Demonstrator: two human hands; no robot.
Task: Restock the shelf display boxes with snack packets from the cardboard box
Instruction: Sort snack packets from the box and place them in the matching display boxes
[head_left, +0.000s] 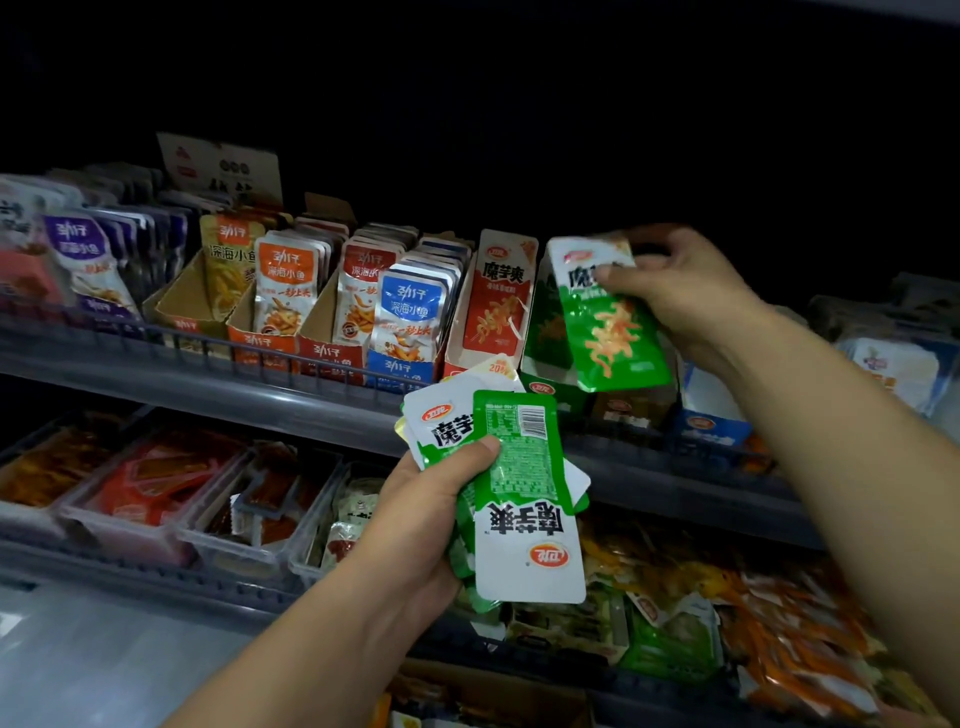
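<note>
Several green konjac packets (519, 467) were gripped, fanned, in the left hand (426, 509), with the thumb pressed over the top one; their count was hidden by overlap. A single green packet (610, 322) was pinched near its top by the blurred right hand (680, 296) and held against the green display box (545, 332), which was mostly covered. A red display box (501, 306) was set just left. The cardboard box (478, 691) was cut off at the bottom, dim.

Two hands: the left hand (415, 514) at six o'clock holds a bunch of green packets (519, 467), at least three; the right hand (680, 296) at two o'clock holds one green packet (613, 332). Two shelves, the upper shelf (208, 374) and the lower shelf (156, 577). At least six display boxes (183, 306).
</note>
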